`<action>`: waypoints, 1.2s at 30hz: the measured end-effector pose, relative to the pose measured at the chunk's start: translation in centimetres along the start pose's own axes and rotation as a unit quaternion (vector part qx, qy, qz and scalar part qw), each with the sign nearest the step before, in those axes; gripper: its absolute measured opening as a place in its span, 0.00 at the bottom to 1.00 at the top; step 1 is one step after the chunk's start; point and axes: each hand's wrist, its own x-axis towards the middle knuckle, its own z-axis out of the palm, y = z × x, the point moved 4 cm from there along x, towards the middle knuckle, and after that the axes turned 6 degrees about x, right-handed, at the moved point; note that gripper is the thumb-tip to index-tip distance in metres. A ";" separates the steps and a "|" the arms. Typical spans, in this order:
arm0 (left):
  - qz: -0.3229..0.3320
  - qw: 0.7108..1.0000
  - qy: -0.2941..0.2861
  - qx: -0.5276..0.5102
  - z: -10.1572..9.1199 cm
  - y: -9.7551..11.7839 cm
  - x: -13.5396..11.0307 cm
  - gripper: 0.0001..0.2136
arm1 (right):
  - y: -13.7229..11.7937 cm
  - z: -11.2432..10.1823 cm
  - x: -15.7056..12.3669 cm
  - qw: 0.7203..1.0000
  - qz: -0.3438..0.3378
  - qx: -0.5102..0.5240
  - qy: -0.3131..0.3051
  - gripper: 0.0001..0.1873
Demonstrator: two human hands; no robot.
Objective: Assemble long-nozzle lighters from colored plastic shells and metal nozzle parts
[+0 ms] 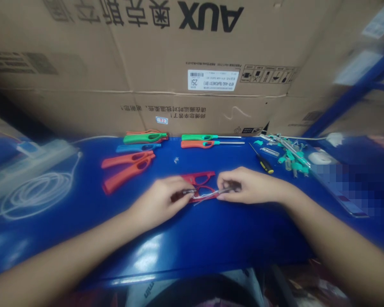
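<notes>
My left hand (166,194) is closed in a pinch, with a small dark part at its fingertips that I cannot name. Thin pale wires (204,196) stretch from there across to my right hand (243,186). The right fingers are also pinched, around a slim greyish piece at the other end of the wires. Beneath the wires, red plastic lighter shells (208,174) with oval trigger openings lie on the blue table, partly covered by my hands.
Orange lighter shells (124,174), a blue shell (137,148) and a green shell (144,137) lie left. Two lighters with metal tubes (196,144) are behind. Rightward are a screwdriver (265,163), a pile of teal-ended parts (294,158) and a phone-like slab (344,199). White cable (41,194) lies coiled left.
</notes>
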 end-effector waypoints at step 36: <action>0.049 0.994 -0.047 0.089 0.2 -0.2 -0.1 0.11 | -0.6 -0.1 -0.3 0.996 -0.065 -0.035 0.048 0.03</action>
